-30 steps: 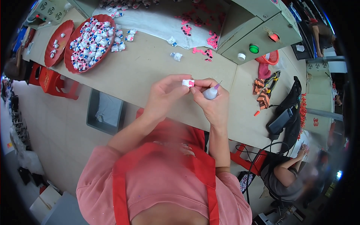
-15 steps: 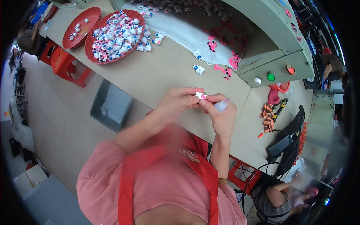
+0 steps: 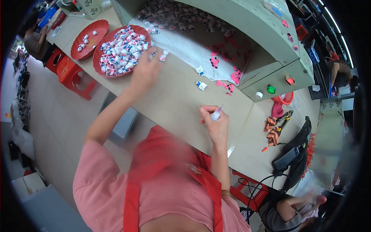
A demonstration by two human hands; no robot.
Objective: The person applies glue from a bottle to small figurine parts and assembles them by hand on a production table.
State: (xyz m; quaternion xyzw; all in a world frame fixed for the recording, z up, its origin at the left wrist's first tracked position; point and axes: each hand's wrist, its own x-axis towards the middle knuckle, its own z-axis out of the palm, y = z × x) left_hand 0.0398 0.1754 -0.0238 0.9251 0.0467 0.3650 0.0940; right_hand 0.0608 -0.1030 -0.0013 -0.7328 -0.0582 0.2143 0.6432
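My left hand (image 3: pixel 145 74) is stretched out to the right rim of a red scalloped plate (image 3: pixel 96 63) heaped with small white figures (image 3: pixel 123 50) with blue and pink parts. Motion smears its fingers, and I cannot make out whether they hold a piece. A few more white figures (image 3: pixel 163 56) lie on the table just right of those fingers. Above the middle of the table my right hand (image 3: pixel 217 129) is closed around a small whitish squeeze bottle (image 3: pixel 215 115) with a thin needle tip pointing up and right. Two white-and-blue pieces (image 3: pixel 201 86) lie farther off, beside small pink parts (image 3: pixel 226 86).
A second red plate (image 3: pixel 98 27) holds a few pieces. Ahead, a green-grey metal housing (image 3: pixel 266 79) with buttons shelters many figures on a white sheet (image 3: pixel 174 44). Pliers (image 3: pixel 285 119), a black pouch (image 3: pixel 293 149) and cables lie right. A grey bin (image 3: pixel 129 123) stands below; co-workers sit nearby.
My left hand has left the white-and-pink piece held between both hands and swung up-left to the heaped plate. My right hand, keeping the bottle, has moved slightly left and down.
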